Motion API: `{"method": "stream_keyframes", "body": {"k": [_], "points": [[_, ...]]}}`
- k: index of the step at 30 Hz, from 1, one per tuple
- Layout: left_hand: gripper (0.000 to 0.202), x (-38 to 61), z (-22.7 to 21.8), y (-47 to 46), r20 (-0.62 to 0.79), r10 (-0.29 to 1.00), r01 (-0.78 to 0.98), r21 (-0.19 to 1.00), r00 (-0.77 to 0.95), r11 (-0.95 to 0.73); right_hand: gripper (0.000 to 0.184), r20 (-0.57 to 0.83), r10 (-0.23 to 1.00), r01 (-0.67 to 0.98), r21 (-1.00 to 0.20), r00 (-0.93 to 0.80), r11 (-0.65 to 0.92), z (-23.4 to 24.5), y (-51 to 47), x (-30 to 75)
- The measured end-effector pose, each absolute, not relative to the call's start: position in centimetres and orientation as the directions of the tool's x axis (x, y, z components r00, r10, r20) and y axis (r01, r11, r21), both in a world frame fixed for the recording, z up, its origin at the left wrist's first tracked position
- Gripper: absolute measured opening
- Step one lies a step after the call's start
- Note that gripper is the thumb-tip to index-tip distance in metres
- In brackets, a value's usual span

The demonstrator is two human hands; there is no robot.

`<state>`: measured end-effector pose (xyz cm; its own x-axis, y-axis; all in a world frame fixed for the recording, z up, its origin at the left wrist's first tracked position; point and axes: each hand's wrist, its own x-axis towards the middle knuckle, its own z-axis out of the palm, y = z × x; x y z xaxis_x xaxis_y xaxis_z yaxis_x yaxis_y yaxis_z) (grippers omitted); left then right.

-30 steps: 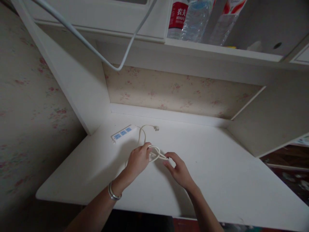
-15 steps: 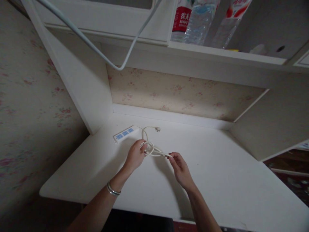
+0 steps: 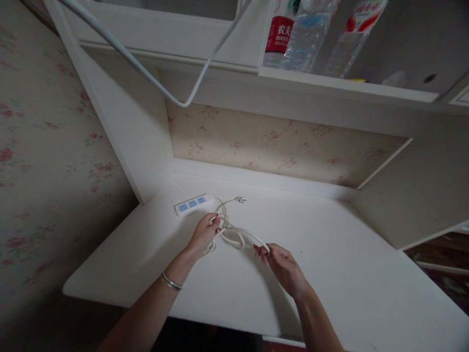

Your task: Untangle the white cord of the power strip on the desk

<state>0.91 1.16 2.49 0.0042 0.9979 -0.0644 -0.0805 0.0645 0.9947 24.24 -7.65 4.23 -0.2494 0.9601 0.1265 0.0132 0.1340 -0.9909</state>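
A white power strip [image 3: 194, 204] with blue socket faces lies toward the back left of the desk. Its white power cord [image 3: 252, 235] runs in loose loops between my hands. My left hand [image 3: 206, 232] is closed on part of the loops, and some coils hang beneath it. To the right, my right hand [image 3: 282, 264] pinches a bend of the same cord between thumb and fingers. The cord's plug [image 3: 241, 199] rests on the desktop, right of the strip and beyond both hands.
The white desktop [image 3: 330, 283] has side panels and a raised back edge. Above it, a shelf [image 3: 348, 84] holds several plastic bottles [image 3: 308, 36]. A thick grey-white cable [image 3: 146, 73] hangs down at upper left, in front of the cabinet.
My right hand has moved right and toward me, drawing out a longer arc of cord. The loops at my left hand have loosened and spread, some dropping lower.
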Motion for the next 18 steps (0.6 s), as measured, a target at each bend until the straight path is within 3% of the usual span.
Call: {"method": "stream_keyframes", "body": {"k": [5, 11, 14, 16, 18], "points": [[0.031, 1.9, 2.2, 1.1, -0.042, 0.999, -0.048, 0.998, 0.007, 0.042, 0.035, 0.014, 0.905, 0.192, -0.976, -0.425, 0.106, 5.8, -7.9, 24.1], [0.026, 1.8, 1.8, 1.8, -0.005, 0.998, -0.052, 0.999, -0.059, 0.002, 0.037, 0.163, 0.969, -0.189, -0.974, -0.183, 0.128, 4.4, -8.2, 25.8], [0.025, 1.8, 1.7, 2.0, -0.01, 0.998, -0.095, 0.995, -0.066, 0.004, 0.045, 0.066, 0.965, -0.095, -0.995, -0.253, 0.043, 3.8, -8.2, 25.9], [0.025, 1.9, 1.8, 2.0, -0.04, 0.997, -0.143, 0.989, -0.061, 0.031, 0.036, 0.045, 0.964, -0.05, -0.998, -0.263, 0.033, 4.2, -8.0, 25.7], [0.028, 2.0, 2.0, 2.0, -0.09, 0.995, -0.205, 0.976, -0.041, 0.08, 0.031, 0.109, 0.982, -0.167, -0.983, -0.152, 0.083, 4.8, -7.7, 25.5]]}}
